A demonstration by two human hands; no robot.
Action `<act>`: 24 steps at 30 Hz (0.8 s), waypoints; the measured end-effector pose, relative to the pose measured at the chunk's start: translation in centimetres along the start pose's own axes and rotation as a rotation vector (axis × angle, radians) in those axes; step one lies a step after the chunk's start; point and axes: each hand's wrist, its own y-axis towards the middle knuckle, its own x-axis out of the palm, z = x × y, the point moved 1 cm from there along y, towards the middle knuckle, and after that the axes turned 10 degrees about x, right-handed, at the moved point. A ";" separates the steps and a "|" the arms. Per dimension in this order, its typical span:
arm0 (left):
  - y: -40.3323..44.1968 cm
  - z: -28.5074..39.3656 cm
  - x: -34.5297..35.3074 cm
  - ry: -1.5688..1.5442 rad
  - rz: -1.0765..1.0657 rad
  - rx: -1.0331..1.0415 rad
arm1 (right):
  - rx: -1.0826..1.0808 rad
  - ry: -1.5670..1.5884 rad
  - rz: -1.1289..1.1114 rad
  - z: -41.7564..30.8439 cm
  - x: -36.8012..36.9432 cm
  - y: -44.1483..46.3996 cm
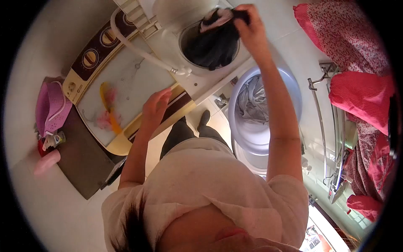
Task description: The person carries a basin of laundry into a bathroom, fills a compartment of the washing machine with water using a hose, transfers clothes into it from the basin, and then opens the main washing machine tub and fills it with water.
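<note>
My right hand point(252, 31) grips a dark garment point(212, 46) by one end, at the upper right of a round tub point(183, 46). Most of the dark cloth hangs or lies inside that opening, and a pale pink part of it shows near the top. My left hand point(157, 104) is open, its fingers stretched out, near the front edge of a washing machine point(182, 94). It holds nothing. I cannot tell whether it touches the machine.
A pale hose point(130, 45) crosses the machine's lid point(130, 75). Right of the tub, a lavender basin point(254, 140) holds grey cloth point(252, 101). A purple basket point(52, 105) stands at the left. Metal rails point(321, 126) and red patterned cloth point(352, 38) are at the right.
</note>
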 end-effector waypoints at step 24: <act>2.6 4.5 4.1 -0.087 -0.271 -0.084 | 0.844 -0.950 -0.007 11.4 -8.4 -30.3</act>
